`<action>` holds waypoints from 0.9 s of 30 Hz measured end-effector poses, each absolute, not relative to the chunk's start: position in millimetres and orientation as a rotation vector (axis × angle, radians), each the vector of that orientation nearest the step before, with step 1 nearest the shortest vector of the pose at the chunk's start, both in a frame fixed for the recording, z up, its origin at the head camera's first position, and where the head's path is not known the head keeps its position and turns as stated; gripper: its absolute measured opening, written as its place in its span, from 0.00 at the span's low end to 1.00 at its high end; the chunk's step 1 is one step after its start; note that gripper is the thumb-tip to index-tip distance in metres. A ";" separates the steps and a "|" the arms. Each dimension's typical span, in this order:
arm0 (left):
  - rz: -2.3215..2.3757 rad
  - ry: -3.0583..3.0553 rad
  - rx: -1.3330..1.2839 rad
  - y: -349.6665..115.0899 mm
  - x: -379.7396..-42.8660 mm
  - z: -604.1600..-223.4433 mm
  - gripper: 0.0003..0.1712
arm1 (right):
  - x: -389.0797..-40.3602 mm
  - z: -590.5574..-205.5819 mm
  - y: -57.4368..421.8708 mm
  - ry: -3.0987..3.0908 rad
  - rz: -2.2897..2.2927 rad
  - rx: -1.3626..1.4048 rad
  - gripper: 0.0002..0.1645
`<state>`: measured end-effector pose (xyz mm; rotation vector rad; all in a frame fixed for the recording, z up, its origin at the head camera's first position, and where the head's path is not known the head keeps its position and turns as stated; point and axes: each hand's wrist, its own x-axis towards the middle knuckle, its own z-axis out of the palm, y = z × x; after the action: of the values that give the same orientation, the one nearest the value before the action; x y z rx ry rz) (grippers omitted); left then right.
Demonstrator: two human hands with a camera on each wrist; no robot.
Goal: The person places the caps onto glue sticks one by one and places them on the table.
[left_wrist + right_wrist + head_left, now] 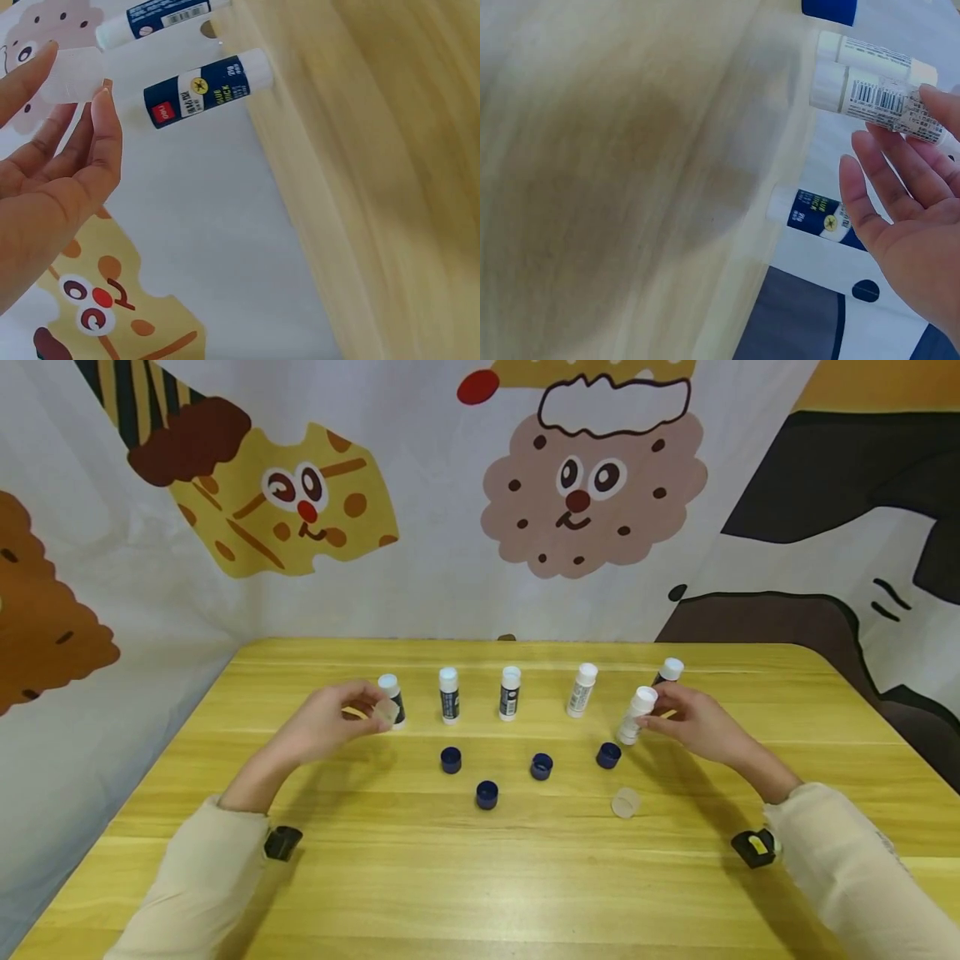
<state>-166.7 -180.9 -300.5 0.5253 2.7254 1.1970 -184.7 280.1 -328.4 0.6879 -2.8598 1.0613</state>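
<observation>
I counted six glue sticks, and no cap sat on any of them: four navy caps (487, 794) and one translucent cap (626, 803) lay loose on the worktop (480, 893). I judged the caps all off, with two pieces in hand not yet set down or joined to anything. The left grip (333, 718) pinched another translucent cap (73, 75) between thumb and fingertips. The right grip (697, 718) was closed on a white-labelled glue stick (632, 718), near its upper part; I couldn't fairly tell whether its base touched the worktop.

Left to right, three navy-labelled glue sticks (449, 697) and another white one (581, 693) stood upright in a rough row behind the caps. The sixth, a navy-labelled stick (667, 672), stood just behind the right grip, whose fingers hid its lower part from me. One navy cap sat near the held stick's base, and the leftmost stick was partly masked by the left fingertips. A cartoon-printed cloth (442, 602) hung beyond the worktop.
</observation>
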 end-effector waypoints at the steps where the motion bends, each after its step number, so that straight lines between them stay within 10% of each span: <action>1: 1.198 2.729 0.528 -180.2 -166.8 -299.4 0.19 | -184.1 -326.6 280.7 -2.849 1.062 0.683 0.13; 27: 1.320 2.587 0.837 -105.3 -166.3 -280.6 0.15 | -177.2 -300.7 218.2 -2.687 1.179 1.020 0.12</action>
<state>-166.3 -105.3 -280.6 0.8371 2.5872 1.3200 -177.2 218.2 -300.7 1.0198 -2.6868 1.1794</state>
